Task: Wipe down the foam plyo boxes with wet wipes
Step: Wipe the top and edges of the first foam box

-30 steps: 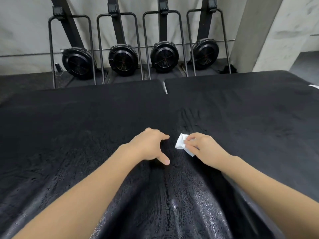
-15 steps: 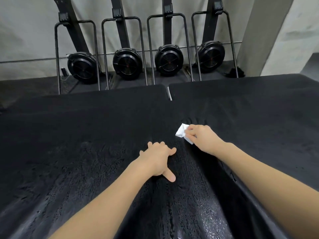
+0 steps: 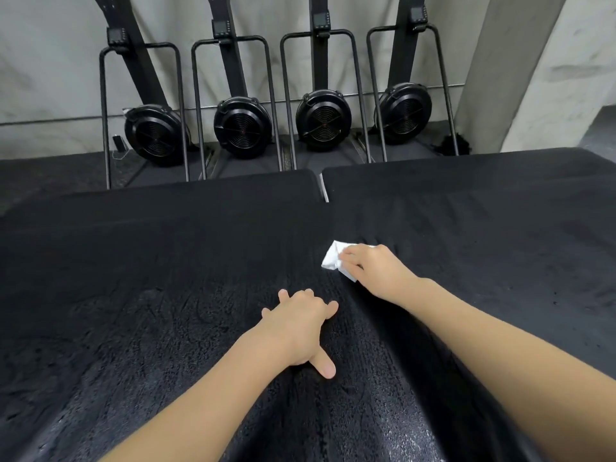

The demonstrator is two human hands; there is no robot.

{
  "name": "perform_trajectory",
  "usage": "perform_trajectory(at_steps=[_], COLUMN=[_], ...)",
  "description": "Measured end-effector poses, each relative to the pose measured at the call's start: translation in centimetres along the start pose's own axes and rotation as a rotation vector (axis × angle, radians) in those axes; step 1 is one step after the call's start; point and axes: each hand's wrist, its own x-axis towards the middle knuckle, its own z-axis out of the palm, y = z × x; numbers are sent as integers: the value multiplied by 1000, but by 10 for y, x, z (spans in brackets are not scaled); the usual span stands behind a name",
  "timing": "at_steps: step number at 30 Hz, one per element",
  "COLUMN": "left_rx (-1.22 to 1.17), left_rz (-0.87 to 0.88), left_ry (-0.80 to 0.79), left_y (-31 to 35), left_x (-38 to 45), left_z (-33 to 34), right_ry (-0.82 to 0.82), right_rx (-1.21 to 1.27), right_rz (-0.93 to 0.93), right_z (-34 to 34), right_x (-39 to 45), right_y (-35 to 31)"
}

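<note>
Two black foam plyo boxes stand side by side and fill the lower view: the left box (image 3: 133, 278) and the right box (image 3: 500, 228), with a seam between them running away from me. My left hand (image 3: 300, 328) rests flat on the left box near the seam, fingers spread and thumb out. Farther along the seam, my right hand (image 3: 373, 271) holds a folded white wet wipe (image 3: 333, 261) against the surface, fingers curled over it. The surface near me shines wet.
Several black rowing machines (image 3: 320, 118) stand upright against the grey wall behind the boxes. A concrete pillar (image 3: 520, 71) rises at the back right. A dark floor strip (image 3: 50, 171) lies between boxes and machines.
My right hand has pushed the wipe farther away along the seam. My left hand has spread flat on the left box, and the view has tilted slightly.
</note>
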Motion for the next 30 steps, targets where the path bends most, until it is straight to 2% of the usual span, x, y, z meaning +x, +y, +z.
perform_trajectory(at_steps=[5, 9, 13, 17, 24, 30], left_rx=[77, 73, 156, 189, 181, 148], left_rz=[17, -12, -16, -23, -62, -78], left_ry=[21, 104, 5, -20, -33, -40], left_y=[-1, -7, -5, -6, -14, -15], left_x=[-13, 7, 34, 45, 67, 75], left_z=[-17, -43, -55, -49, -37, -36], right_ry=[-30, -3, -20, -30, -109, -207], right_rx=[80, 175, 238, 221, 49, -110], right_rz=[107, 14, -105, -52, 125, 164], right_z=[-8, -21, -35, -24, -9, -17], right_x=[20, -24, -46, -12, 90, 139], right_y=[-7, -18, -18, 3, 36, 45])
